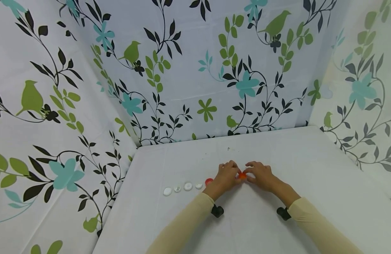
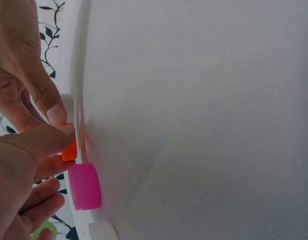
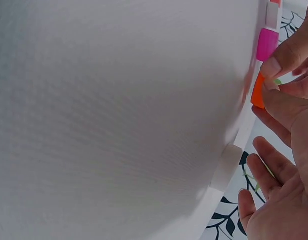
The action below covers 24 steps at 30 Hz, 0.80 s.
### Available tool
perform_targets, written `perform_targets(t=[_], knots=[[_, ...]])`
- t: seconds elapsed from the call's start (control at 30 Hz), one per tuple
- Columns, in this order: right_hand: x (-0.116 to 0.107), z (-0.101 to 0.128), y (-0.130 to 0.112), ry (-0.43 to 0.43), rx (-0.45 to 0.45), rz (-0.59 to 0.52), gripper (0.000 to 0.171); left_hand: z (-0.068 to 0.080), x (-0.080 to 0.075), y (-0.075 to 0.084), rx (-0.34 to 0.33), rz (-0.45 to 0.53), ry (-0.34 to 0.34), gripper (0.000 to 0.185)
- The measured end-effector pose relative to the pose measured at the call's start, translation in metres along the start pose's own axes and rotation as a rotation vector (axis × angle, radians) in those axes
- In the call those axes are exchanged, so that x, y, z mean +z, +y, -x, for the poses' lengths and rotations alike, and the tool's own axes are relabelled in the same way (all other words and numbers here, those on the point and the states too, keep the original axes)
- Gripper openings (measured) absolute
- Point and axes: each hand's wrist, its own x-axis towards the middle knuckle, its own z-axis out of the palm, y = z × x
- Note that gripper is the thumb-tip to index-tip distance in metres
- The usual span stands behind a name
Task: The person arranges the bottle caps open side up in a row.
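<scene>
An orange bottle cap point(image 1: 242, 175) is between my two hands, close over the white table. My left hand point(image 1: 226, 176) pinches it from the left with thumb and fingertips. From the other side, my right hand point(image 1: 260, 175) pinches the same cap, and the thumbs nearly meet on it in the right wrist view. The remaining fingers of the right hand are spread loosely. Just left of the orange cap stands a pink cap point(image 2: 85, 186), hidden behind the left hand in the head view. A white cap point(image 3: 226, 167) stands near the right hand's fingers.
To the left, a row holds a red cap point(image 1: 209, 181) and several white caps point(image 1: 188, 186) of differing sizes. Black devices point(image 1: 217, 211) sit at both wrists. A leaf-and-bird patterned curtain point(image 1: 189, 70) stands behind the table point(image 1: 278, 148) and along its sides.
</scene>
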Motion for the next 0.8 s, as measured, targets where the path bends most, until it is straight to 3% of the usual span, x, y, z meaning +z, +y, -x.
perform_targets(t=[0.47,0.67,0.8], knots=[[0.007,0.001,0.004,0.031,0.013,0.041,0.025,0.001,0.005,0.001,0.001,-0.042,-0.010,0.030],[-0.002,0.004,0.005,0.032,0.026,0.055,0.037,0.004,-0.002,0.002,-0.022,-0.022,-0.009,0.042],[-0.013,0.004,0.010,0.057,0.036,0.043,0.043,-0.002,-0.006,0.003,-0.045,-0.006,-0.027,0.047]])
